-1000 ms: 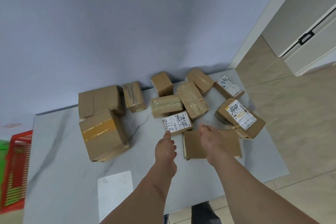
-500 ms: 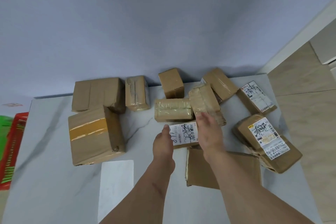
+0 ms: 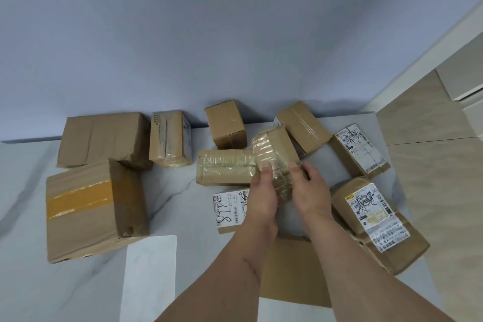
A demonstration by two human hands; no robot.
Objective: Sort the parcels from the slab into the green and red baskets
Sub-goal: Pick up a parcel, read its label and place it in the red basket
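Both hands, left (image 3: pixel 262 195) and right (image 3: pixel 311 191), clasp a taped parcel (image 3: pixel 275 154), tilting it above the slab (image 3: pixel 183 198), probably seeking its label.

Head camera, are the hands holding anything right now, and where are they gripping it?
Both grip one tape-wrapped parcel at its near end: the left hand on its left side, the right hand on its right side.

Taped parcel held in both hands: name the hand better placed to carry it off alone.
Probably the right hand: its fingers curl over the taped parcel from the near side. The left hand mostly shows a thumb on the parcel's wrapped end. No basket is in view, so direction cannot decide it.
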